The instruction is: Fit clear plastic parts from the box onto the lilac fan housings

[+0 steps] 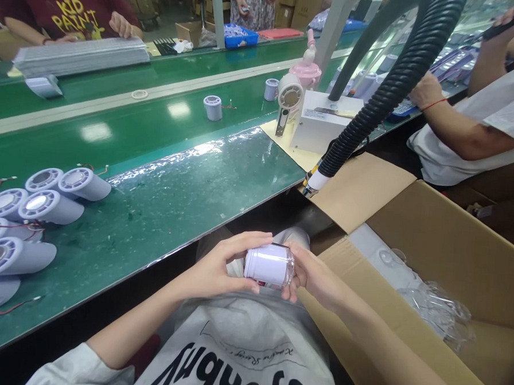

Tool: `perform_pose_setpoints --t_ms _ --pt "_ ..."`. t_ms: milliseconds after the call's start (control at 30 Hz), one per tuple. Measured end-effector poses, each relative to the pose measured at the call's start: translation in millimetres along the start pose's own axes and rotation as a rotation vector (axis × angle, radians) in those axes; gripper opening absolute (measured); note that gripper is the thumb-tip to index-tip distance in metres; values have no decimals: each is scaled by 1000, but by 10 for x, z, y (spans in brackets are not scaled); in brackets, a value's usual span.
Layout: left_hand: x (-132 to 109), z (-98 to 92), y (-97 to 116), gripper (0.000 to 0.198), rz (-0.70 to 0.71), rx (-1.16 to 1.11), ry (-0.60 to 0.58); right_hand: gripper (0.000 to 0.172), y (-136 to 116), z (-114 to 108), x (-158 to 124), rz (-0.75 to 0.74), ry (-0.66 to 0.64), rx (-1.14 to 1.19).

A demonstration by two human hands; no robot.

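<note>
Above my lap, my left hand (216,272) wraps thumb and fingers around a lavender cylindrical housing (266,264) lying on its side. A clear plastic ring-like cap (290,267) sits against its right end. My right hand (319,276) grips that cap from the right, its fingers curled underneath. Part of a red wire shows below the housing. On the green bench to the left stand several similar lavender cylinders (52,206) with vented ends and thin red and black wires.
An open cardboard box (486,262) at my right holds clear plastic parts (438,311). A black corrugated hose (387,90) arches over it from a white device (325,118). Single cylinders (212,108) stand on the green conveyor (158,104). Co-workers are across and to the right.
</note>
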State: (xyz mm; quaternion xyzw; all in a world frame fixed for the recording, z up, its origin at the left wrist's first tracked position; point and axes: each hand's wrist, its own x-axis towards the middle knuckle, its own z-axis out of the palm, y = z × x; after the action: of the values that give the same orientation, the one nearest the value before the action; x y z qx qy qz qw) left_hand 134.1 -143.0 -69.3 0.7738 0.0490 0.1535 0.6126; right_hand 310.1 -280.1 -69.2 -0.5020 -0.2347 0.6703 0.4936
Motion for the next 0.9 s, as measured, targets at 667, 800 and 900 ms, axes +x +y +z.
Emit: perform_pose_setpoints --t_ms 667,800,900 --pt "-55 76 145 60 -282 -242 50 77 111 -81 -119 -586 27 -607" --pt "-50 63 150 60 -321 -334 30 62 113 -152 -153 -933 14 -991" --pt "-45 46 156 70 -299 -312 -13 57 129 -151 -155 -752 -4 -745"
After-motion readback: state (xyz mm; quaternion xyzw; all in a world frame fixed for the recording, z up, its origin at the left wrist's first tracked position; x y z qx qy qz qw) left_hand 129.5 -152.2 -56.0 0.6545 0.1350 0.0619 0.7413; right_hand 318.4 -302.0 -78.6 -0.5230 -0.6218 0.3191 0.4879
